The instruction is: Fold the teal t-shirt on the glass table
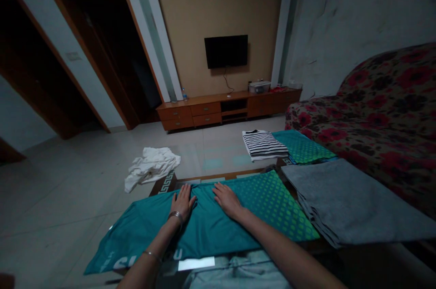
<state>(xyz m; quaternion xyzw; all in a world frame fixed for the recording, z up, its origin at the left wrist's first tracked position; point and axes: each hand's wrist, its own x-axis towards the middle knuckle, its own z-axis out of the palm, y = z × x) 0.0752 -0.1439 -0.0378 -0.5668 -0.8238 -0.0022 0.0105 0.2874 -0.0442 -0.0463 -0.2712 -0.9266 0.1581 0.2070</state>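
Nearest the camera, 2 bare forearms reach forward over a teal shirt [204, 221] that lies spread on a low table [163, 184]. The shirt's long axis runs left to right across the view, from a sleeve or hem with white lettering at the near left to a panel of lighter green dots at the right.

The left hand [182, 201], with a bracelet at the wrist, lies flat on the cloth, palm down, fingers straight and close together, pointing away from the person. The right hand [227, 199] also lies flat, fingers slightly spread and angled toward the left. Neither hand pinches any fabric; both press down on the shirt's far edge, near its middle. The 2 hands are just beside each other, with a raised fold of cloth between them. The bulk of the shirt lies below the fingers, toward the person, and stretches out to either side; the left hand is nearer the lettered end, the right nearer the dotted end.

To the right, a grey cloth [344, 207] lies flat. Farther off sit a folded striped shirt [264, 144] and a folded green shirt [301, 148]. A crumpled white garment [151, 166] lies on the floor at the left.
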